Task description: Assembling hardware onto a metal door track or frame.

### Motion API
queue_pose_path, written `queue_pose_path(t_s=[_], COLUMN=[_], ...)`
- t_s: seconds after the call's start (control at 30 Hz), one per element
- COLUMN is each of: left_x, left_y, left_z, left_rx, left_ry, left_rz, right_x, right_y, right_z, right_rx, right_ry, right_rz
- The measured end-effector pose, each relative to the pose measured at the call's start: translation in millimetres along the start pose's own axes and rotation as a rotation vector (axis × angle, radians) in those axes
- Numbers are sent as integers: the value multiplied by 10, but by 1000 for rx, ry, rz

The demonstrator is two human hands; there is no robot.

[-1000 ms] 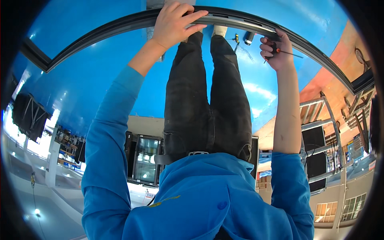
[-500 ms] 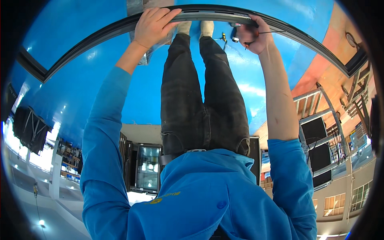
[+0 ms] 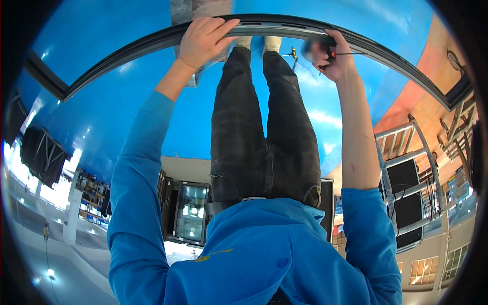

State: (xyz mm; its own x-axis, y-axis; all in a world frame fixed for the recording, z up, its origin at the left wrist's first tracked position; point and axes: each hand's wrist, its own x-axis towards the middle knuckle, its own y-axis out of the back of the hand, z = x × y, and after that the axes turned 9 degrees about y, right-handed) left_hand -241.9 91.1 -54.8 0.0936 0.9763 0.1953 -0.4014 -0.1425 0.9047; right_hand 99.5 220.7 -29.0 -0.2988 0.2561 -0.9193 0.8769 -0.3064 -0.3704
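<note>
A long black frame [image 3: 152, 43], probably for a window or door, curves across the upper part of the head view, with a grey metal strip [image 3: 279, 29] along its near side. My left hand [image 3: 207, 40] is wrapped over the frame left of the middle, fingers pointing right along the strip. Further right, my right hand [image 3: 341, 61] grips a screwdriver [image 3: 351, 53] with a red and black handle; its thin dark shaft points right, below the frame. One fingertip of that hand touches the strip's right end. The part beside the handle is blurred, and the shaft's tip is hard to make out.
On the blue floor [image 3: 188, 127] lie a small yellow and black tool [image 3: 294, 53] and a plastic-wrapped bundle [image 3: 194, 76] behind my left wrist. A metal-railed trolley [image 3: 401, 191] stands at the right. Dark glazed panels [image 3: 192, 211] are at the lower left of my legs.
The frame and both hands now appear slightly lower and further right in the picture. My left hand keeps its hold on the frame, and my right hand still holds the screwdriver.
</note>
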Motion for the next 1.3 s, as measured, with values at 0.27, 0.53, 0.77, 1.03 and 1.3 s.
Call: queue_pose_path(t_s=[0.27,0.53,0.77,1.03,1.3], left_x=[-42,-181,-182,-93,-125], left_y=[-37,-344,-364,-343,-420], left_z=[-11,-272,-180,-259,-249], left_rx=[60,12,15,190,252], left_ry=[-27,-108,-112,-326,-335], left_rz=[-3,100,209,253,297], right_x=[-23,-17,-42,-10,26], right_y=[-62,-95,-236,-172,-118], right_z=[44,5,46,63,66], right_rx=[-147,-218,-392,-265,-217], right_ry=[52,80,119,115,98], right_rz=[85,120,211,113,71])
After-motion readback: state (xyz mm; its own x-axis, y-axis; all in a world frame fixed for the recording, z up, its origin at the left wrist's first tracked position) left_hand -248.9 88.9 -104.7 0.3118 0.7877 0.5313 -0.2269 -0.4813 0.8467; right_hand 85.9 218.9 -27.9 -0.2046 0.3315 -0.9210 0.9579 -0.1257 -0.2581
